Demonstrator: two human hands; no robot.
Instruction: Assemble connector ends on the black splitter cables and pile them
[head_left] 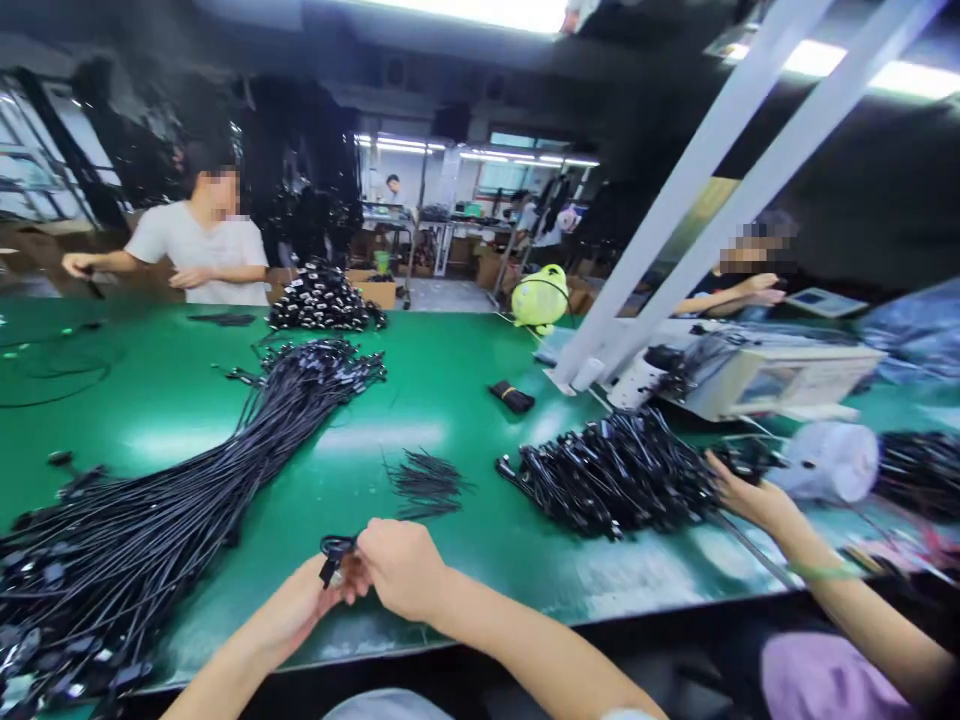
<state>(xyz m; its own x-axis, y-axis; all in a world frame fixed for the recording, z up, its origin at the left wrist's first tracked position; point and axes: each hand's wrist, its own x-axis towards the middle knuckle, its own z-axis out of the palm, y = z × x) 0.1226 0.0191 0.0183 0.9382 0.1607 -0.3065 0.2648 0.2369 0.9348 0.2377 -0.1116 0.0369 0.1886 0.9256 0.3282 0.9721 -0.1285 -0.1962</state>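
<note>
Near the front edge of the green table, my left hand [322, 592] and my right hand [401, 565] meet around a small coiled black cable [337, 550]. Both hands have their fingers closed on it, and part of the cable is hidden behind them. Just beyond lies a loose pile of short black ties [427, 482]. To the left stretches a long bundle of black cables [255, 450] with connectors at both ends. On the right is a heap of coiled, tied black cables [615, 470].
A co-worker's hand [757, 495] reaches in at the right, beside the heap. A small banded black bundle [512, 397], a pile of connectors [322, 297], a yellow-green toy-like object [540, 298] and a white machine [780, 375] stand farther back. Another person [206, 245] is across the table.
</note>
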